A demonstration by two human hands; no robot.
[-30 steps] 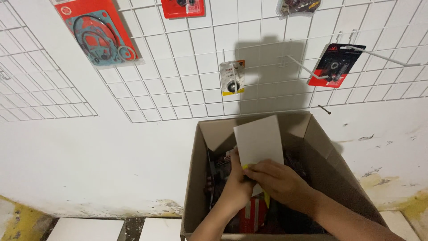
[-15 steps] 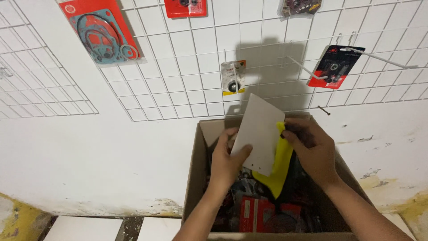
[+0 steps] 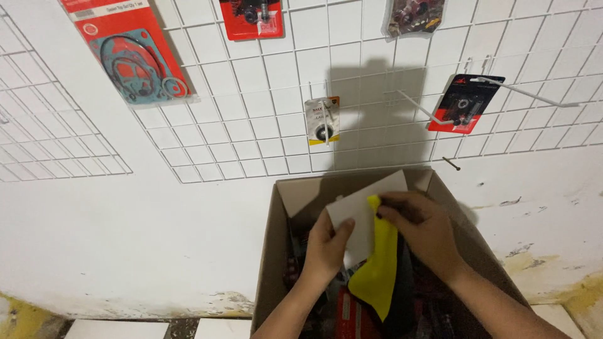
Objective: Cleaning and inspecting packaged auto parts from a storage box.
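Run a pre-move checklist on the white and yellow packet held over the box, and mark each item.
1. Left hand grips the packet by its white card: ok.
2. Right hand pinches its top, at the yellow part: ok.
3. Packet lifted above the things in the box: ok.
4. Bare hook on the grid ahead: ok.
5. Hang hole in the packet: cannot tell, the fingers cover the top.
6. Packet's printed face: cannot tell, it is turned away.
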